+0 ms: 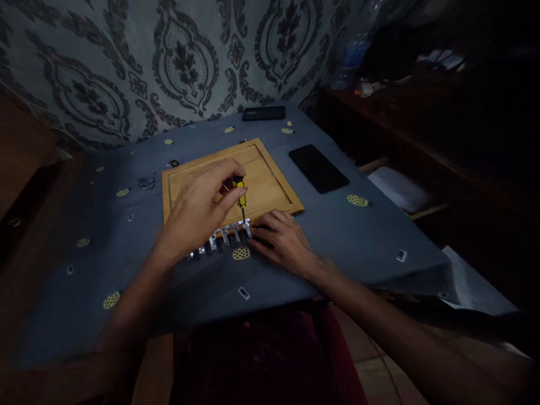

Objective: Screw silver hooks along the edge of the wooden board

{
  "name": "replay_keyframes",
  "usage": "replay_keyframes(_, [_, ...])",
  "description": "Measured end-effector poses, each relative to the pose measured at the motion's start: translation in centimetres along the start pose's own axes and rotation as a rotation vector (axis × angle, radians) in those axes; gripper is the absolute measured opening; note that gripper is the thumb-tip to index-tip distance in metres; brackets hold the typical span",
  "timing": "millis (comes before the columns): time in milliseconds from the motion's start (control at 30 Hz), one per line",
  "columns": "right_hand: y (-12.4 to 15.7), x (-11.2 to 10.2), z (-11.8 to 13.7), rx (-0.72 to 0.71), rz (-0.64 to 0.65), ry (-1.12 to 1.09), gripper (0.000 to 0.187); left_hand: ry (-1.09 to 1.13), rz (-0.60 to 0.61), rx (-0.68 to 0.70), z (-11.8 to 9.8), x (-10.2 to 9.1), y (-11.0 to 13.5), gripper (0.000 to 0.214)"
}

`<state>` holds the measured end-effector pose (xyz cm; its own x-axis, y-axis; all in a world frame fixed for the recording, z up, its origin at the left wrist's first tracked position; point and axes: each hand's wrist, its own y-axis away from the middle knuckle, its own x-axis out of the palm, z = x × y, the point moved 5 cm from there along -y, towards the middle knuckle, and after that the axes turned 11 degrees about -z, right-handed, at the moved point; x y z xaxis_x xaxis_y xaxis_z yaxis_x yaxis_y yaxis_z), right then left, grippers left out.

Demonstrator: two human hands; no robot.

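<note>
My left hand (202, 197) is closed round the yellow and black handle of a screwdriver (242, 194), which points down. The screwdriver's tip meets a shiny metal hook rail (230, 229) along the near edge of a framed wooden board (270, 174). Several hooks hang from the rail towards me; my left wrist and forearm partly cover its left end. My right hand (282, 239) lies low at the rail's right end, its fingertips and thumb closed on the rightmost hook and the board's edge. The fingertips' exact contact is partly hidden.
A blue patterned cloth (350, 242) covers the table. One black phone (319, 167) lies right of the board, and another dark phone-like object (264, 113) lies behind it. A small clear plastic packet (145, 183) is at left. A bottle (352, 59) stands on the dark furniture at right.
</note>
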<state>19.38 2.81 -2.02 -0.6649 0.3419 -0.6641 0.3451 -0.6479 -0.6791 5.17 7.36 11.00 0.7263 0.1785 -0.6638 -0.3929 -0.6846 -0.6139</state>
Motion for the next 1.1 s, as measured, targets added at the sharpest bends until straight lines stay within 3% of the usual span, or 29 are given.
replay_keyframes(300, [0.01, 0.04, 0.00, 0.001, -0.007, -0.004, 0.018, -0.139, -0.098, 0.085, -0.47, -0.18, 0.09, 0.008])
replay_keyframes(700, [0.05, 0.09, -0.03, 0.003, -0.009, 0.006, 0.017, -0.052, 0.001, 0.110, -0.71, -0.65, 0.01, 0.014])
replay_keyframes(1100, [0.07, 0.05, 0.00, -0.010, -0.018, 0.002, 0.015, -0.175, -0.069, 0.111, -0.71, -0.65, -0.01, 0.008])
